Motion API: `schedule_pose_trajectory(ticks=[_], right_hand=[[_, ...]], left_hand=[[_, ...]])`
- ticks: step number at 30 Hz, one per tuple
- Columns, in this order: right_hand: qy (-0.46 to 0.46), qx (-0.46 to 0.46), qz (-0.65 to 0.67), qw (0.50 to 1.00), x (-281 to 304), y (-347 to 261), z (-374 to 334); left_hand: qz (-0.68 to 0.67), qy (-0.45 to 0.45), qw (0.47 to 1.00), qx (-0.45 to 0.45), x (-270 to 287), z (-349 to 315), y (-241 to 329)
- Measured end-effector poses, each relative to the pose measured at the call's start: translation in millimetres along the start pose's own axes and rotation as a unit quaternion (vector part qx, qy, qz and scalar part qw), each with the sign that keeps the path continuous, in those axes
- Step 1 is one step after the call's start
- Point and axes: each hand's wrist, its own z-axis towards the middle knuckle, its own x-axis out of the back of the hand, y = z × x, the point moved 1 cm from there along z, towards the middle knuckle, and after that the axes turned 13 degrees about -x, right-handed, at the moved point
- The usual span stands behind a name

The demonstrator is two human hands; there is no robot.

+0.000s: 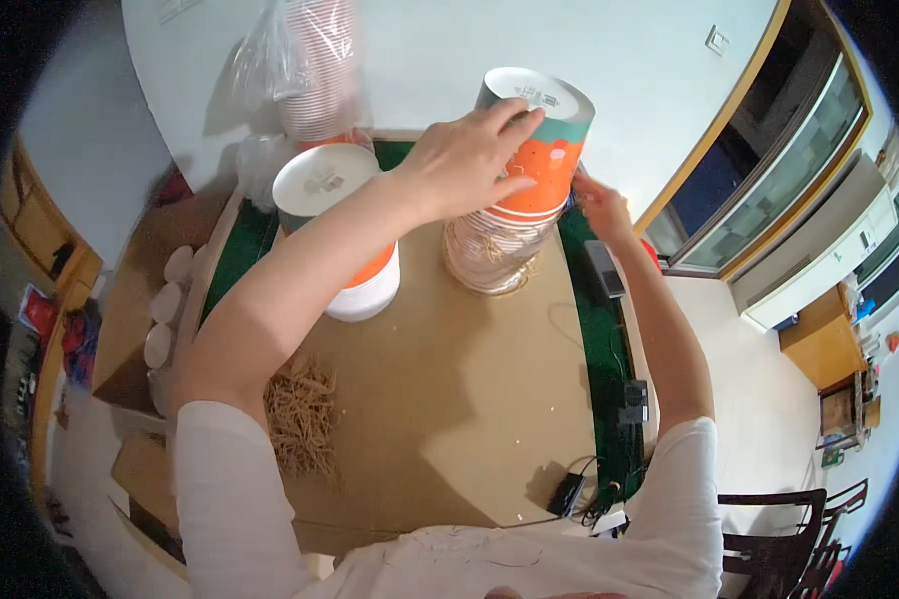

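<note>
White walls (420, 60) back a brown tabletop (469, 419); on its far part, an orange-and-green cup stack (544, 180) stands right of another stack (363, 298). The left hand (469, 160) spreads its grip over the first one's top; the right hand (603, 208) is at that stack's right edge, pinching or not, I can't tell.

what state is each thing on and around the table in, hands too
left hand: spread against the orange-and-green cup stack
right hand: beside that stack, grip unclear
orange-and-green cup stack: nested, bases up
left cup stack: nested, bases up
rear cup stack: bagged in clear plastic
brown strands: loose, heaped
cardboard box: open
</note>
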Motion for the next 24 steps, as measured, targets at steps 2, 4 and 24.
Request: schedule_pose_trajectory(ticks=[2, 4, 24], right_hand=[[0.0, -0.066, -0.116, 0.991, -5, 21, -30], [0.006, -0.066, -0.099, 0.993, -8, -8, -67], [-0.236, 0.039, 0.166, 0.957, -212, -129, -113]], left_hand=[[-0.002, 0.005, 0.998, 0.061, 17, -11, 5], [-0.014, 0.097, 0.988, 0.118, 43, -49, -4], [-0.27, 0.253, 0.796, 0.479, 16, -228, -16]])
